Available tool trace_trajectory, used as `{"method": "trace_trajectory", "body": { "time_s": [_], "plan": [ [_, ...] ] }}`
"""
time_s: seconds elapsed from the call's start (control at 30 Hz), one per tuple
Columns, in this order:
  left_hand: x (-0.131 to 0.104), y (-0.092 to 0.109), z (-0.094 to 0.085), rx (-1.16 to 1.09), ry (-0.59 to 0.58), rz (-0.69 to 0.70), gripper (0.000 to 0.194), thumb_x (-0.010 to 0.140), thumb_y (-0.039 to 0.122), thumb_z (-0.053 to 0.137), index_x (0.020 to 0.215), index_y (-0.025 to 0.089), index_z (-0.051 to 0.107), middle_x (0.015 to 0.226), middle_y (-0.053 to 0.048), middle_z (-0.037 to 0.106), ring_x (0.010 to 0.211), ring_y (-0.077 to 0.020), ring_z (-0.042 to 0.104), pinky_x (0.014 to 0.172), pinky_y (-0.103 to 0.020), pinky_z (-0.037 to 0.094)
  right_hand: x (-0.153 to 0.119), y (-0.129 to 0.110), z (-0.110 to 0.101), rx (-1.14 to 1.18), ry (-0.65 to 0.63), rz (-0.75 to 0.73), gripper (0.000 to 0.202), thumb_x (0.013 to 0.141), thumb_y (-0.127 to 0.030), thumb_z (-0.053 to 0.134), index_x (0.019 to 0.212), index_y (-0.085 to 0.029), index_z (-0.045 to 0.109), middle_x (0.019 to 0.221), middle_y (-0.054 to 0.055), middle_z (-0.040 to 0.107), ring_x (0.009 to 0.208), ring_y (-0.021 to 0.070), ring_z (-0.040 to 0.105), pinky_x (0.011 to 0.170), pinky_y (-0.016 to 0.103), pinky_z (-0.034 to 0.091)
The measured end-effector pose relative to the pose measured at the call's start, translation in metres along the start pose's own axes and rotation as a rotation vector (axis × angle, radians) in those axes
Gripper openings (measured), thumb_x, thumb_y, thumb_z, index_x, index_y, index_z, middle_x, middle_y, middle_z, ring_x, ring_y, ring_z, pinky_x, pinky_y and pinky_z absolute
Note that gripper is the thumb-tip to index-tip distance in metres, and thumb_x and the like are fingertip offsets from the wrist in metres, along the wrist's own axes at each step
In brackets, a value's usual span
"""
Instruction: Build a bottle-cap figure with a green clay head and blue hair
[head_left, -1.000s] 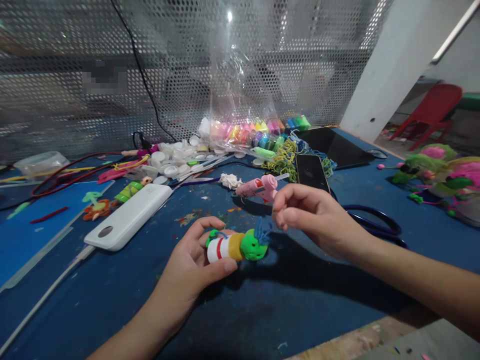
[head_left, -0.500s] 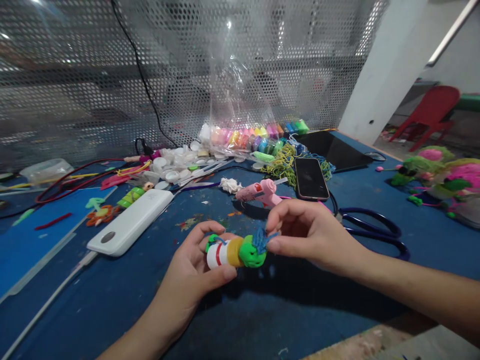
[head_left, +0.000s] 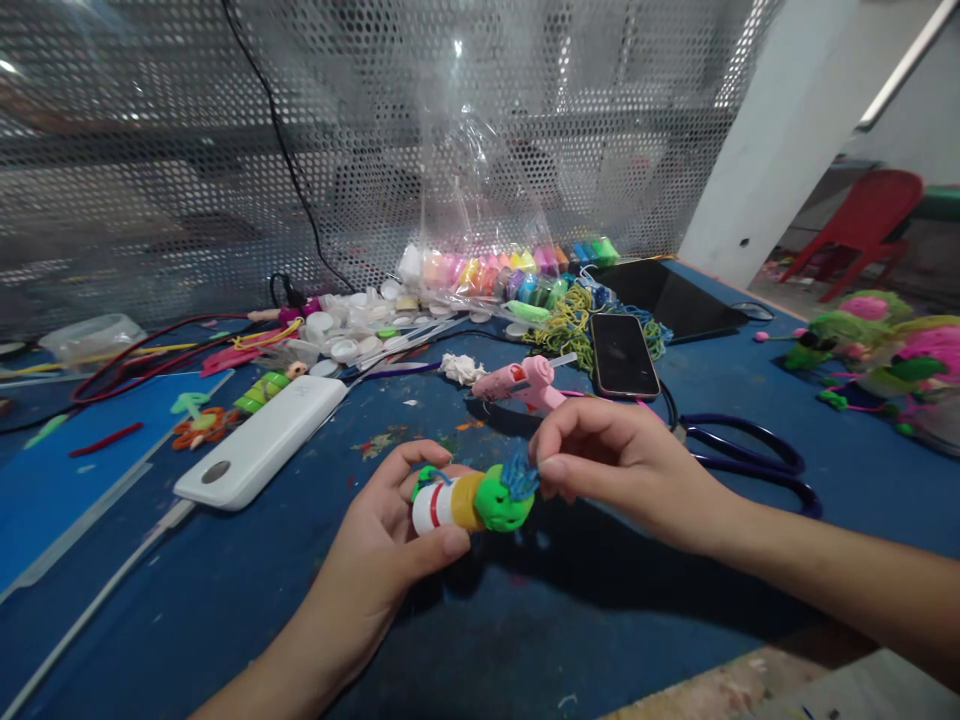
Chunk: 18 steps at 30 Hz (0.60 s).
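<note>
A small figure [head_left: 466,502] lies sideways in my left hand [head_left: 390,530], thumb in front and fingers behind. Its body is white with a red band and a mustard section; its round green head points right and carries a tuft of blue yarn [head_left: 519,476]. My right hand [head_left: 545,468] pinches at the outer end of this yarn, thumb and forefinger close together. Just behind the hands lies a pink glue gun [head_left: 517,384], beside a crumpled white wad [head_left: 460,369].
Blue-handled scissors [head_left: 742,450] and a phone [head_left: 624,355] lie to the right. A white power bank [head_left: 262,440] with a cable is at the left. Yarn, bottle caps and bagged coloured clay line the back; pink-and-green figures [head_left: 900,350] stand far right.
The fingers of my right hand have closed in and shifted slightly up at the yarn tuft, which now looks more bunched. My left hand and the figure are almost unmoved.
</note>
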<state>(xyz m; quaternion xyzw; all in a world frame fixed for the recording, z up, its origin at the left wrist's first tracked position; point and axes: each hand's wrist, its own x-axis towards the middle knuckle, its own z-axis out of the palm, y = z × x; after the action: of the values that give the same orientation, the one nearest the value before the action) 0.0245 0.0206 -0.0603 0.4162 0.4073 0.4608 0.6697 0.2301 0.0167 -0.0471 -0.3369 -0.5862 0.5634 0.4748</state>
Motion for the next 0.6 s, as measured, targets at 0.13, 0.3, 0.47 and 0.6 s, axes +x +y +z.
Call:
{"method": "trace_trajectory", "body": {
  "time_s": [0.13,0.3,0.47,0.6],
  "plan": [
    [0.003,0.002,-0.006,-0.121,-0.01,-0.071,0.057,0.051,0.026,0.089,0.101,0.023,0.06,0.079,0.0,0.07,0.067,-0.013,0.063,0.061,-0.019,0.051,0.003,-0.001,-0.003,-0.038,0.08,-0.065,0.012,0.087,-0.024,0.06,0.079,-0.017,0.054,0.069,-0.004,0.053,0.059,0.0065,0.049,0.056,0.019,0.041],
    [0.01,0.006,-0.012,-0.269,0.12,-0.035,0.052,0.055,0.029,0.087,0.101,0.021,0.064,0.084,0.0,0.067,0.072,-0.0124,0.062,0.068,-0.022,0.055,0.003,0.007,-0.01,-0.665,-0.034,-0.112,0.007,0.086,-0.014,0.056,0.08,-0.018,0.057,0.078,0.0,0.059,0.068,0.0123,0.054,0.061,0.025,0.044],
    [0.009,0.002,-0.014,-0.132,0.095,0.006,0.048,0.06,0.022,0.084,0.1,0.02,0.059,0.084,-0.001,0.068,0.071,-0.0101,0.061,0.064,-0.017,0.051,-0.004,0.019,-0.004,-1.204,0.047,-0.478,0.026,0.087,-0.014,0.053,0.113,-0.018,0.055,0.099,0.008,0.062,0.089,0.0207,0.058,0.075,0.033,0.048],
    [0.006,-0.004,-0.013,-0.064,0.097,0.02,0.053,0.059,0.022,0.085,0.102,0.023,0.054,0.081,0.001,0.068,0.07,-0.0097,0.06,0.063,-0.015,0.048,-0.009,0.019,0.005,-1.251,0.01,-0.625,0.048,0.092,-0.022,0.047,0.137,-0.016,0.032,0.079,0.002,0.061,0.069,0.0171,0.057,0.06,0.028,0.046]
  ]
}}
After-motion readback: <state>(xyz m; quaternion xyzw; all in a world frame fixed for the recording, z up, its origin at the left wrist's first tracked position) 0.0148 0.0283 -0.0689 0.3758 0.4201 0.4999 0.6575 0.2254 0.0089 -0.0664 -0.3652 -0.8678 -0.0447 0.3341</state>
